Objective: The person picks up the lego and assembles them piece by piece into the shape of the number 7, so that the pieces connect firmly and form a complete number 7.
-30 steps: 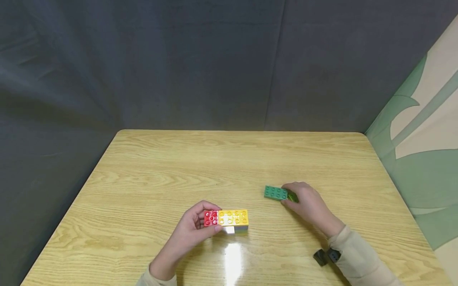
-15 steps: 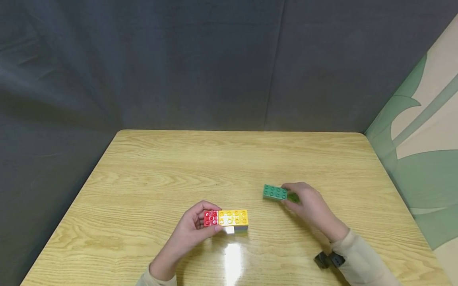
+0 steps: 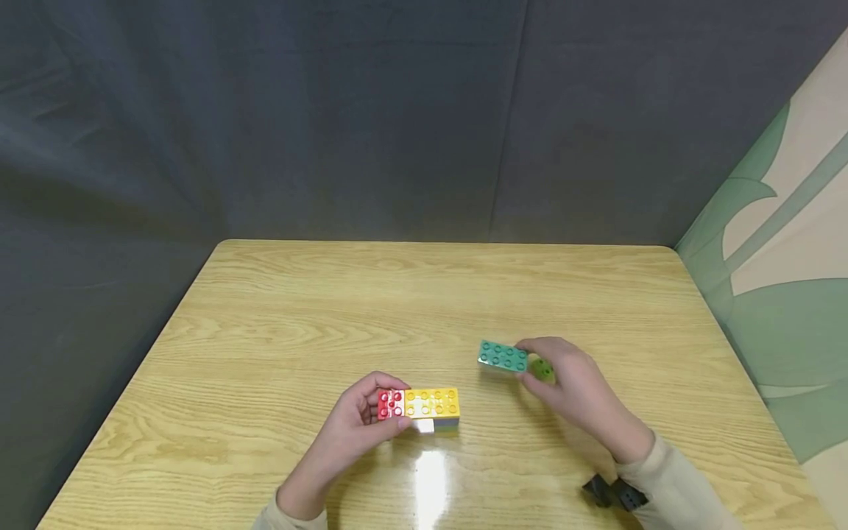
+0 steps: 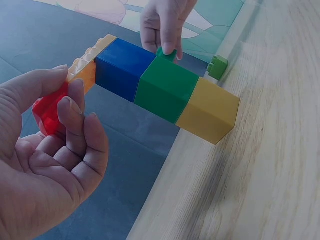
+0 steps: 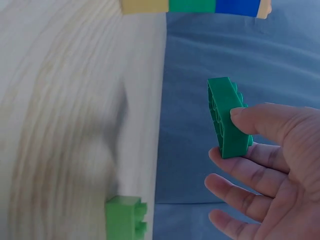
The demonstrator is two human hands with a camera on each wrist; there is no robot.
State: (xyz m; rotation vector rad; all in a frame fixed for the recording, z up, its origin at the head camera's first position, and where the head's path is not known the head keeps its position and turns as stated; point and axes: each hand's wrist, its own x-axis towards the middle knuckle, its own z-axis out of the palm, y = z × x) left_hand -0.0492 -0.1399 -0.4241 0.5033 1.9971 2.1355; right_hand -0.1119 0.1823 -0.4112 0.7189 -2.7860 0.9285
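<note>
Clearly, a green brick (image 3: 503, 357) is held above the surface (image 3: 298, 316), to the right of the stack (image 3: 432, 404) and a little farther from the person. It is pinched by the right hand (image 3: 573, 383) between thumb and fingers; by the left hand (image 3: 361, 419) the stack is pinched at its red brick (image 3: 391, 405), which juts out to one side. On the surface, farther to the right of the stack, a lime brick (image 3: 543, 370) is seen.

From the gloss, hard plastic may be supposed: the green brick should be light, stiff and not fragile, but somewhat slippery. It is best taken by its plain side walls, so that studs and hollow underside are left free. The stack is probably heavier and could be loosened at its joints if it were lifted only by the red end; a hold on its blue brick (image 4: 125, 68) would be safer.

In the head view, the stack's lower part is mostly covered by its top; whether its foot touches the surface cannot be told. In the right wrist view, the stack and the lime brick are both cut off by the frame.
</note>
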